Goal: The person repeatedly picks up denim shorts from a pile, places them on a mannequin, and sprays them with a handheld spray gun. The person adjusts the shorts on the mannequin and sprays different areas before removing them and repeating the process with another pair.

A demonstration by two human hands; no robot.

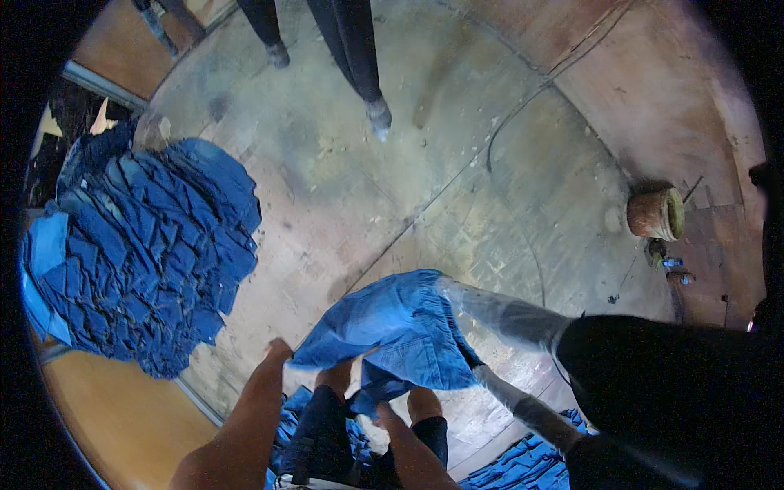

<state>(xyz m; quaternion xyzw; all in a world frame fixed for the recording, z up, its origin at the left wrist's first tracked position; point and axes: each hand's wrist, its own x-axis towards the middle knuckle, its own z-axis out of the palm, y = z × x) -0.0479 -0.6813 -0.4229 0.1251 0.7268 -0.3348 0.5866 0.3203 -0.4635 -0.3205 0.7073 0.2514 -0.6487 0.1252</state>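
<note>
A pair of blue jeans (367, 322) stretches across the lower middle, its waist end to the right. Two long grey, leg-like shapes with black upper parts (510, 318) come in from the right and meet the waist opening; their tips are hidden by the denim. My left hand (278, 351) is closed at the left end of the jeans, gripping the cloth edge. Closer to my body, my right hand (384, 415) is closed on a lower, darker fold of the same jeans. Its fingers are partly hidden. My knees show beneath the cloth.
A large heap of folded blue jeans (155, 253) lies at the left. More denim (527, 465) sits along the lower edge. Two dark, leg-like shapes with grey ends (351, 65) hang at the top. A worn bucket (656, 215) stands at the right; a cable (523, 106) crosses the floor.
</note>
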